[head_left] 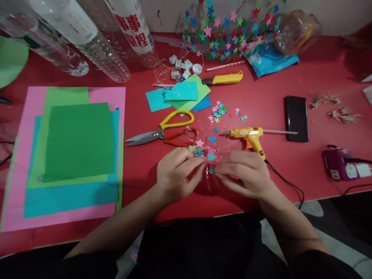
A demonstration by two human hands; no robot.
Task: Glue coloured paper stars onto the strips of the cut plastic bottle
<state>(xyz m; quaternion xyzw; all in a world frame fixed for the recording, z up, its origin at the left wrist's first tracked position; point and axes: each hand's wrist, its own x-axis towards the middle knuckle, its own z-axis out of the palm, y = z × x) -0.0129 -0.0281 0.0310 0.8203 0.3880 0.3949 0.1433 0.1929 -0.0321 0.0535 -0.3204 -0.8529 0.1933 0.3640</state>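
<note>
Looking at a glossy red tabletop, spanning nearly the full view, backed by a pale wall. At left, a paper stack: pink, teal and light green sheets, dark green on top. Behind it, tall clear bottles. Along the back, a mass of multicolored stars, just beside a clear jar.

Front center, left hand: thumb and forefinger pinched on the left side of a starred strip. Right hand: same pinch on the right side, slightly nearer the torso. Exact contact spots hidden behind fingertips.

Just beyond left hand, scissors, yellow and red handles, blades pointing left. Just beyond right hand, yellow glue gun, nozzle pointing left, stick overlapping a black phone.

Starred strip: between both hands, near the table's front edge. Clear, thin, shiny, with teal, blue, pink and green stars on or around it; can't tell which are attached. Long axis roughly front to back, away from the torso. Near end splitting into thin clear tails; far end aimed toward small loose stars. Outline faint against red.
</note>
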